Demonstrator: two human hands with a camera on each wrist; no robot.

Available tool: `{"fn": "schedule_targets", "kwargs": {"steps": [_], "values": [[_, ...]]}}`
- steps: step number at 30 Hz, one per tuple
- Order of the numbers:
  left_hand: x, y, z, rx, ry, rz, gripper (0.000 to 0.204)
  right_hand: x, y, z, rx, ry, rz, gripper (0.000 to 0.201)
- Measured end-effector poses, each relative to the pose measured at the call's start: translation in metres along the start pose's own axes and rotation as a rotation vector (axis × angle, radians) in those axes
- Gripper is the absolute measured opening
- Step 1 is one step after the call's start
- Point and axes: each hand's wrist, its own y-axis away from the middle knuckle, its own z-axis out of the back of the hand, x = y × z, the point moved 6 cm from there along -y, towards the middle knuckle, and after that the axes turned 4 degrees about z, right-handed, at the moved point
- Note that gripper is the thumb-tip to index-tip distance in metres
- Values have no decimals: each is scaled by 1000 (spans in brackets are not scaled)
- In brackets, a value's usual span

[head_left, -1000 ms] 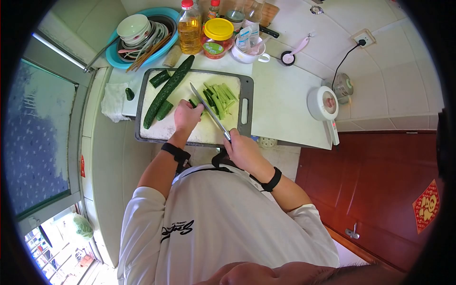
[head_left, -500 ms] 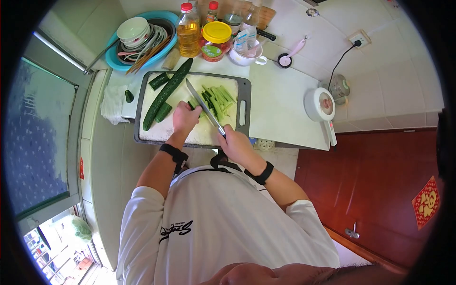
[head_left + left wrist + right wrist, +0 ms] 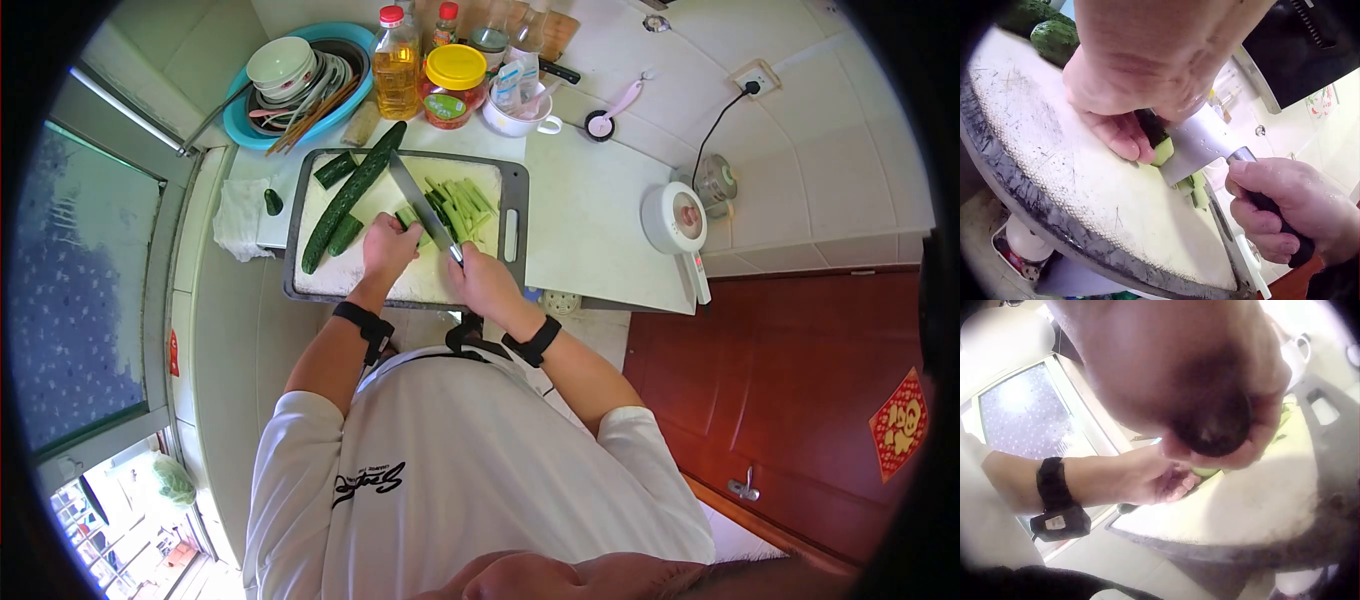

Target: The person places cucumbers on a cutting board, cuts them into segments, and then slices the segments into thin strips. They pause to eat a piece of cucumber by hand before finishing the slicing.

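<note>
The right hand grips the black handle of a kitchen knife, fingers curled round it. The left hand pinches a cucumber piece just beside the blade, on the cutting board. Cucumber sticks lie on the blade's other side; a whole cucumber and two shorter chunks lie farther left.

Head view down over the counter, wrist views close in, all three sharing the cutting board and both hands.
</note>
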Motion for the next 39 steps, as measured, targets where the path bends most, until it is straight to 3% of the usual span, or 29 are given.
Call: {"fn": "schedule_targets", "kwargs": {"steps": [5,7,10,19,29,39], "values": [[-8,18,13,-87,-49,-40,37,-3,-1,2,15,-7,-24,35],[-17,24,22,-281,-338,-241,35,-4,1,2,4,-58,-43,36],[-11,16,14,-177,-324,-300,30,-1,4,3,16,-68,-49,36],[-7,8,8,-204,-237,-268,22,24,39,24,171,8,-75,28],[-1,2,8,-159,-166,-236,23,14,-1,-6,14,13,29,29],[-5,5,10,-172,-210,-255,19,28,39,20,141,25,-33,26]]}}
